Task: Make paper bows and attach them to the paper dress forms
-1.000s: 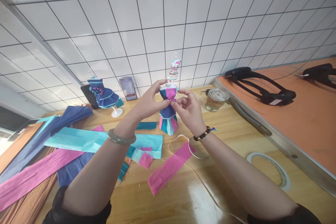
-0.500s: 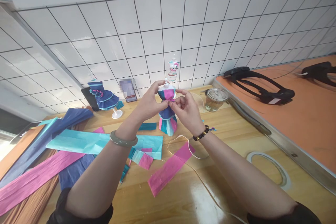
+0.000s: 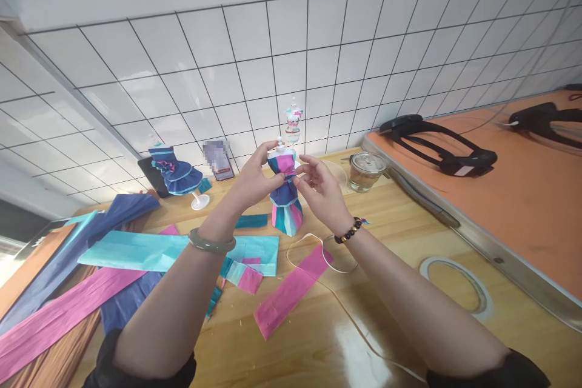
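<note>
A miniature dress form (image 3: 286, 195) stands upright on the table between my hands. It wears a paper dress with a pink and teal top, a dark blue overskirt with light blue edging and a pink, teal and pale blue striped skirt. My left hand (image 3: 254, 179) is wrapped round its left side, forefinger up by the shoulder and thumb across the waist. At the right of the waist, my right hand (image 3: 324, 188) has thumb and forefinger pinched, the other fingers curled loosely. A bit of pink shows at the waist by the thumbs; what the right fingertips pinch is hidden.
At the left stands another form in a blue ruffled dress (image 3: 175, 173), near a phone (image 3: 218, 160). Behind is a small decorated form (image 3: 293, 121). Crepe paper strips (image 3: 131, 250), a pink piece (image 3: 291, 294), a cord (image 3: 350, 312), a tape roll (image 3: 427, 267) and a lidded glass (image 3: 367, 173) lie about.
The view has shifted slightly. My right fingers have drawn a little apart from my left thumb at the waist; my left hand keeps its hold on the dress form.
</note>
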`<state>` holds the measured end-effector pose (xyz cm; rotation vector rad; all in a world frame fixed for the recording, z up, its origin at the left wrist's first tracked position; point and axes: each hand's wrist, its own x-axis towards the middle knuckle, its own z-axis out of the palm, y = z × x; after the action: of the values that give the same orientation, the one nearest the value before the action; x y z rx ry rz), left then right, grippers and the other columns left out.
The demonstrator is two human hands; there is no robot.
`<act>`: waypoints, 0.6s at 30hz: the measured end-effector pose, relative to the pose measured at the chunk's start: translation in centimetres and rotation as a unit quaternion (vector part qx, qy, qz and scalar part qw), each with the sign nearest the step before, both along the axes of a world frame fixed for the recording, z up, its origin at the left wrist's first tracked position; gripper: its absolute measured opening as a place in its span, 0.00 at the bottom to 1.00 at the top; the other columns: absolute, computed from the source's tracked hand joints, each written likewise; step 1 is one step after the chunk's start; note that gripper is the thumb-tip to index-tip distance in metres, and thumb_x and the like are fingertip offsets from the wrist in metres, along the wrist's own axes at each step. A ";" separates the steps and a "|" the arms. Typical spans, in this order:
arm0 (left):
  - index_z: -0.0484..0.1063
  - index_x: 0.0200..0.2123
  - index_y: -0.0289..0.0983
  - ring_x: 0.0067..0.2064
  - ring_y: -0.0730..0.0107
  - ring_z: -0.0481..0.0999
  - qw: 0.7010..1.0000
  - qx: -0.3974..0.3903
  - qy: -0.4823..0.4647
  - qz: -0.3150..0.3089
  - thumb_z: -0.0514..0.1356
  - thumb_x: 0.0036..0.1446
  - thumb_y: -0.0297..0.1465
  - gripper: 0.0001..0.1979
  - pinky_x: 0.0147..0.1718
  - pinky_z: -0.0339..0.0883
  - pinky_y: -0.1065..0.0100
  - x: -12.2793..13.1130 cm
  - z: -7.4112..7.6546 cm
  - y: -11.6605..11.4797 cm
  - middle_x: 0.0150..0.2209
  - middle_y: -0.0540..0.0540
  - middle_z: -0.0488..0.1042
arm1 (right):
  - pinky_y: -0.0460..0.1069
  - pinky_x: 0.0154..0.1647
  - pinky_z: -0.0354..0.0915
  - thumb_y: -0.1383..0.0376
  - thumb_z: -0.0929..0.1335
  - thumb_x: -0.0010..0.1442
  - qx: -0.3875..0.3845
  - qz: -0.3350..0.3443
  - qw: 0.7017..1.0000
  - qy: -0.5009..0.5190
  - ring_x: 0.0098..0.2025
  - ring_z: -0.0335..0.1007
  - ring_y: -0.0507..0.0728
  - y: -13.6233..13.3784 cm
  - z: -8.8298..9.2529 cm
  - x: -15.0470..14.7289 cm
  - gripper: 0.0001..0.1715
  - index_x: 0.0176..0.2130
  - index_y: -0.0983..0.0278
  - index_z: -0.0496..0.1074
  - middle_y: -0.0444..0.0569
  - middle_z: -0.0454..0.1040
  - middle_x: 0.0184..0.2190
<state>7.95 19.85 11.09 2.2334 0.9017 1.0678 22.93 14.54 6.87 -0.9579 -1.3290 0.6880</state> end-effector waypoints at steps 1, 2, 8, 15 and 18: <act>0.59 0.51 0.45 0.53 0.62 0.64 1.000 0.001 0.001 0.000 0.58 0.47 0.27 0.26 0.54 0.55 0.57 0.0 0.0 0.0 0.53 0.48 0.63 | 0.49 0.31 0.64 0.66 0.66 0.55 0.001 0.005 1.000 0.015 0.30 0.63 0.52 0.1 0.1 -0.1 0.20 0.48 0.59 0.61 0.47 0.68 0.36; 0.59 0.51 0.45 0.53 0.62 0.63 1.000 0.002 0.002 0.000 0.58 0.47 0.27 0.26 0.54 0.55 0.57 0.0 0.0 0.0 0.53 0.48 0.63 | 0.49 0.31 0.64 0.66 0.66 0.55 0.001 0.010 1.000 0.027 0.29 0.63 0.51 0.1 0.1 -0.1 0.19 0.48 0.59 0.61 0.46 0.68 0.34; 0.59 0.52 0.44 0.53 0.61 0.64 1.000 -0.012 0.000 0.011 0.59 0.46 0.27 0.27 0.53 0.56 0.56 0.1 0.0 0.0 0.53 0.46 0.62 | 0.50 0.31 0.65 0.65 0.65 0.55 -0.015 0.039 0.997 0.063 0.29 0.65 0.52 0.6 -0.2 -0.2 0.19 0.47 0.59 0.60 0.43 0.67 0.28; 0.58 0.52 0.44 0.52 0.62 0.64 1.000 -0.012 0.002 0.007 0.59 0.47 0.28 0.27 0.54 0.55 0.56 0.2 0.0 0.0 0.52 0.47 0.64 | 0.50 0.35 0.64 0.67 0.65 0.55 0.032 -0.027 0.999 0.012 0.35 0.67 0.53 0.5 0.1 0.3 0.20 0.48 0.60 0.61 0.46 0.69 0.33; 0.58 0.53 0.45 0.52 0.63 0.64 1.000 -0.011 -0.001 0.001 0.59 0.47 0.28 0.27 0.54 0.55 0.56 0.1 -0.1 0.1 0.51 0.47 0.65 | 0.51 0.35 0.63 0.70 0.65 0.54 0.047 -0.050 0.997 -0.021 0.35 0.67 0.53 0.6 0.4 0.3 0.22 0.49 0.60 0.61 0.45 0.70 0.32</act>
<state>8.08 19.95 11.00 2.2146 0.9107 1.0556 23.26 15.15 7.32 -0.9611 -1.3283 0.5268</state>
